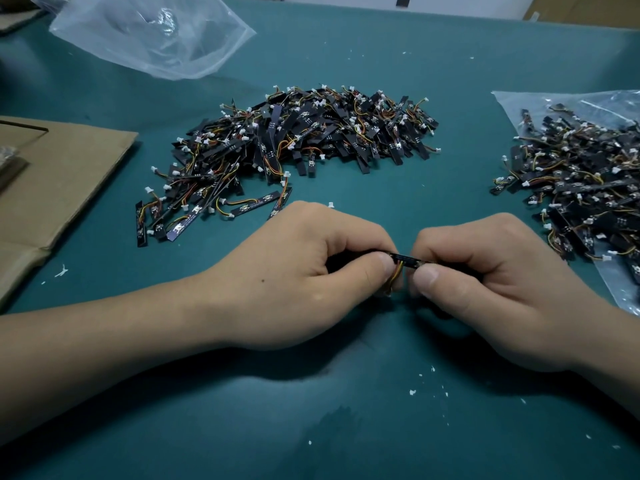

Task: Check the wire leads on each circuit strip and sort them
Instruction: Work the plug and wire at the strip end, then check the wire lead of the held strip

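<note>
A black circuit strip (406,260) with thin yellow and orange wire leads is pinched between both hands just above the green mat. My left hand (304,271) grips its left end, and my right hand (485,271) grips its right end; most of the strip is hidden by my fingers. A large heap of black circuit strips (298,140) with coloured leads and white connectors lies on the mat beyond my hands. A second heap of strips (581,188) rests on a clear plastic bag at the right edge.
A clear plastic bag (149,32) lies at the back left. Flattened brown cardboard (52,188) covers the left side. The green mat (311,427) carries small white specks near me. The bag under the right heap (620,282) reaches toward my right wrist.
</note>
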`<state>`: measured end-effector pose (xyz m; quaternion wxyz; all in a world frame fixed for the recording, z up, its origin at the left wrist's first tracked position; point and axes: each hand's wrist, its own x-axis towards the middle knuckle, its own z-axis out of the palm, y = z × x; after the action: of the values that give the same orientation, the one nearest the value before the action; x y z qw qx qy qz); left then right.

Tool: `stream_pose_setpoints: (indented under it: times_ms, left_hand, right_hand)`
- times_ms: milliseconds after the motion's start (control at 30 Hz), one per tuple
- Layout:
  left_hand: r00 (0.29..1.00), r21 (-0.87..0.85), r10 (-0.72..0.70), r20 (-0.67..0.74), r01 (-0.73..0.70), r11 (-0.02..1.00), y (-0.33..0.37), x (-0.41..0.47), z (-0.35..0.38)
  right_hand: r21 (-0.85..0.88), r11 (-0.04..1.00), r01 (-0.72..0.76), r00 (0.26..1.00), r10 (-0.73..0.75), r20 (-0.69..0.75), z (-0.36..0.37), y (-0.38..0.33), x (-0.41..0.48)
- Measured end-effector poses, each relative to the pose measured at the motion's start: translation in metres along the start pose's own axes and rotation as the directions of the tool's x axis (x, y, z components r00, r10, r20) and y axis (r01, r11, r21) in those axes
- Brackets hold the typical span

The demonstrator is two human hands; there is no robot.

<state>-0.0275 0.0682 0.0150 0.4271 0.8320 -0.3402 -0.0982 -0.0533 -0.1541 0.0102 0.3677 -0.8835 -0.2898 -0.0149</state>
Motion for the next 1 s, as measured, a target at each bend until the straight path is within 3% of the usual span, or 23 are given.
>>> stream_pose_setpoints:
  times_ms: [367, 1000]
  left_hand:
    - [1.000, -0.007, 0.024, -0.010, -0.024, 1.000, 0.0016, -0.0006, -0.0004]
    - [0.999, -0.006, 0.033, -0.021, -0.033, 0.999, -0.0014, 0.0011, 0.0015]
  right_hand:
    - [0.043, 0.999, -0.017, 1.000, 0.016, 0.024, -0.0012, 0.0023, -0.0005]
    - [-0.150, 0.989, -0.011, 0.999, 0.006, -0.036, 0.0048, -0.0003, -0.0004]
